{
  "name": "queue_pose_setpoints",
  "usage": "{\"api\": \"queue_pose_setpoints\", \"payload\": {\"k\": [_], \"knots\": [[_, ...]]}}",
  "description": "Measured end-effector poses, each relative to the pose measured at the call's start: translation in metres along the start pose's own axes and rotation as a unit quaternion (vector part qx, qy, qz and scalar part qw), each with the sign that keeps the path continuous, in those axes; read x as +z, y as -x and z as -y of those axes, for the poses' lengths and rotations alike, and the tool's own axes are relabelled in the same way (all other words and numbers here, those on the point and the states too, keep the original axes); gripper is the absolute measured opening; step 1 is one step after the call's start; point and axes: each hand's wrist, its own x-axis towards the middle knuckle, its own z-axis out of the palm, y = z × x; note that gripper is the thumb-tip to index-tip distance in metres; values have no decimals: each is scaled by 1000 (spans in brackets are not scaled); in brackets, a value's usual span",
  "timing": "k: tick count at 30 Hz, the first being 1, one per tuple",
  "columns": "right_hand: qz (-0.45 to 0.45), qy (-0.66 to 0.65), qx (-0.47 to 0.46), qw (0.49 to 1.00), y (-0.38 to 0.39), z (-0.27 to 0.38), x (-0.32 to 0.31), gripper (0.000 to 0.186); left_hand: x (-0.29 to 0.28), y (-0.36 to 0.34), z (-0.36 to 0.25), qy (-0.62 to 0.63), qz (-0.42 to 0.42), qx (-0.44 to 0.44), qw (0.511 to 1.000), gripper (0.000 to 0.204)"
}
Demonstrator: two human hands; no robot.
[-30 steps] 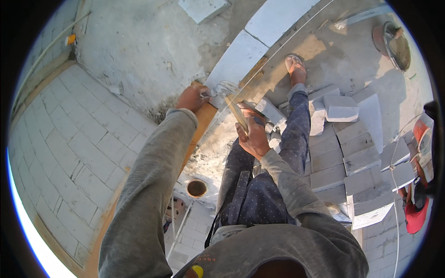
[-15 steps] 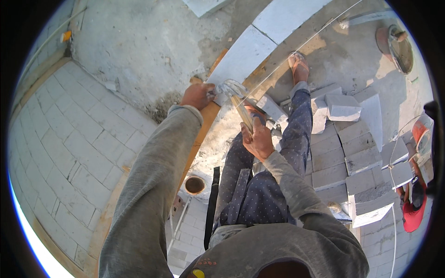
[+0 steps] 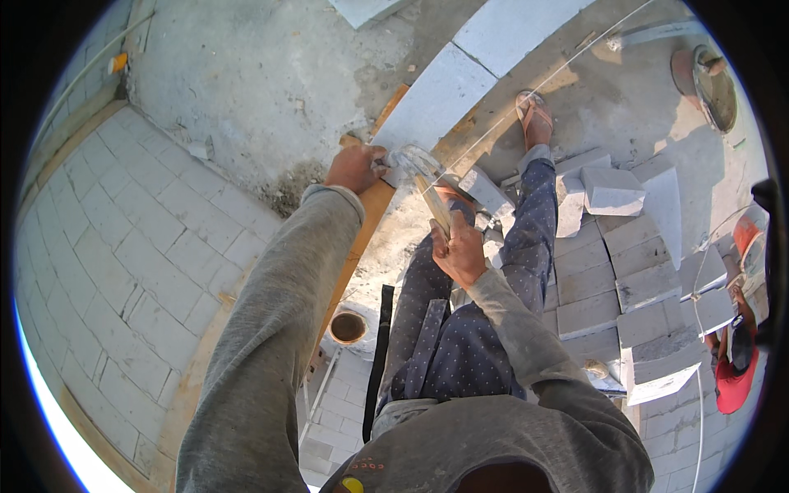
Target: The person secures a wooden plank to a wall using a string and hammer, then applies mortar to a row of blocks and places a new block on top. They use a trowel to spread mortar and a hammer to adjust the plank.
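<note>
My right hand [image 3: 459,253] is wrapped round the wooden handle of a tool [image 3: 435,204]. Its grey, smeared metal head lies at the near end of a row of pale blocks [image 3: 431,100]; the exact kind of tool is unclear. Just left of that head, my left hand [image 3: 356,169] is closed with curled fingers beside the near block end. Whether it pinches anything small is hidden. Below the left hand, a wooden board [image 3: 367,215] runs under the forearm. A taut white string [image 3: 526,97] passes along the right side of the row.
Stacked pale blocks [image 3: 585,287] lie right of my legs. A bucket [image 3: 713,97] stands at the far right, and a round container [image 3: 348,327] below the board. Another person in red [image 3: 735,382] is at the right edge. A block wall [image 3: 123,263] fills the left.
The whole view has shifted slightly. Both hands remain at the block end, and the tool's head sits in nearly the same place.
</note>
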Motion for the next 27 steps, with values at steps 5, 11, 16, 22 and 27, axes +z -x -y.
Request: {"api": "queue_pose_setpoints", "payload": {"k": [5,11,16,22,27], "knots": [[44,-1,57,997,2,-3,1,28,-2,0,-2,-11,21,-11,1000,33],[12,-12,8,1000,7,-5,6,29,-1,1,-2,-4,-6,-15,1000,27],[12,-26,18,999,11,-10,10,27,1,-1,2,10,3,-4,1000,27],[15,-39,18,999,17,-11,17,27,8,-2,7,9,-18,3,1000,19],[5,-7,0,1000,15,-8,17,24,-2,0,-1,16,-1,4,1000,22]]}}
